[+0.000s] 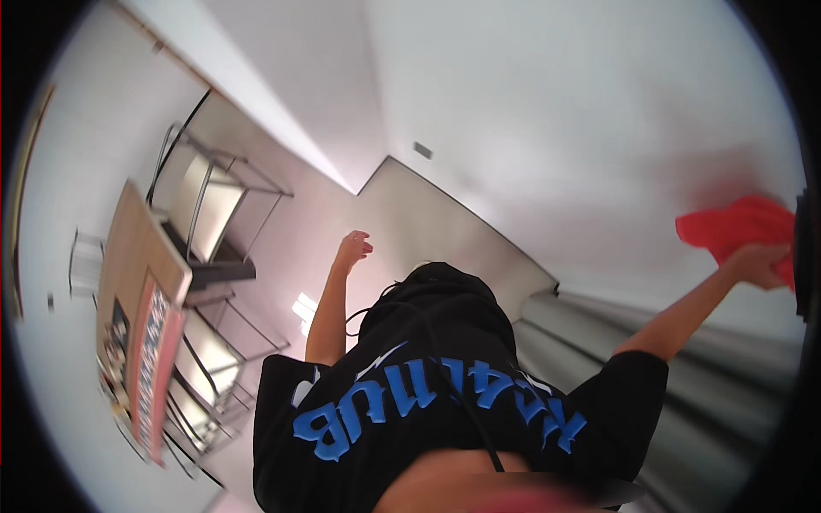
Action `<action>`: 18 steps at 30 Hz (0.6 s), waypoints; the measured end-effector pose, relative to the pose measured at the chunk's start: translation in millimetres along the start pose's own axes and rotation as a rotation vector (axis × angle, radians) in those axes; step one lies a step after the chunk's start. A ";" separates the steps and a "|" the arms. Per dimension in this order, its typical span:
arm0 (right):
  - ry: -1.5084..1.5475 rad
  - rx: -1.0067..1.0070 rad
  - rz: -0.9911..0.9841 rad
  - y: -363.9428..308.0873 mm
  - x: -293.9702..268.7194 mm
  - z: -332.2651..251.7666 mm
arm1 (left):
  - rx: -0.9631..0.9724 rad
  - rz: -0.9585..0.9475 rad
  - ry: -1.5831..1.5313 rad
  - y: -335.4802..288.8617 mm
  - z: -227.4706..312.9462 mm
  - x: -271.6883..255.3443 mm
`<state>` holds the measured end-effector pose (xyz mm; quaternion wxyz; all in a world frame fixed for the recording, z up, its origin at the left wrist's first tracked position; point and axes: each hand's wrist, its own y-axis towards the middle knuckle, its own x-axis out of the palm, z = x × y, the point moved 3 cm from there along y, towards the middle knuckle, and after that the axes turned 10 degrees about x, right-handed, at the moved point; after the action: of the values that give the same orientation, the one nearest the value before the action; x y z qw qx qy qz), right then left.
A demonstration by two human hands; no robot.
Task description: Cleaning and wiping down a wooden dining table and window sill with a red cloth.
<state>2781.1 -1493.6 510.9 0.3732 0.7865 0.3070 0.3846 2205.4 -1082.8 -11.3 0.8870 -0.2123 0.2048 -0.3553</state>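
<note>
My right hand [759, 267] reaches far out to the right with its fingers closed on a red cloth [740, 224]. The cloth lies bunched against the pale, glossy wall [556, 111], where a blurred red reflection shows above it. A black-edged object [804, 256] at the right rim of the view is right beside the cloth and my fingers; most of it is cut off. My left hand [355, 247] hangs in front of me over the floor, fingers loosely bent and apart, holding nothing.
On the left stands a wooden table [162, 248] with a patterned runner [152, 359] and small items on it. Metal-framed chairs [205, 205] with pale seats surround it. Grey step-like ridges [581, 342] run along the right. A wall corner and dark skirting edge [470, 209] lie ahead.
</note>
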 end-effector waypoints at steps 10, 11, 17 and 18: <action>-0.594 -0.421 -0.449 -279.5 227.5 -126.7 | -0.280 0.594 -0.566 -165.0 -140.7 11.9; -0.551 -0.516 -0.563 -323.1 225.3 -143.0 | -0.340 0.641 -0.601 -183.8 -150.3 23.9; -0.035 -0.236 -1.277 -519.6 170.3 -154.6 | -0.567 0.555 -0.662 -166.5 -152.9 75.5; 0.013 -0.082 -1.371 -535.6 169.2 -138.5 | -0.550 0.518 -0.624 -163.0 -140.6 75.8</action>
<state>2647.9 -1029.3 192.6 0.5599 0.3976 0.7228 0.0778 2094.9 -1276.8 -58.4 0.8764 -0.4770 0.0617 0.0248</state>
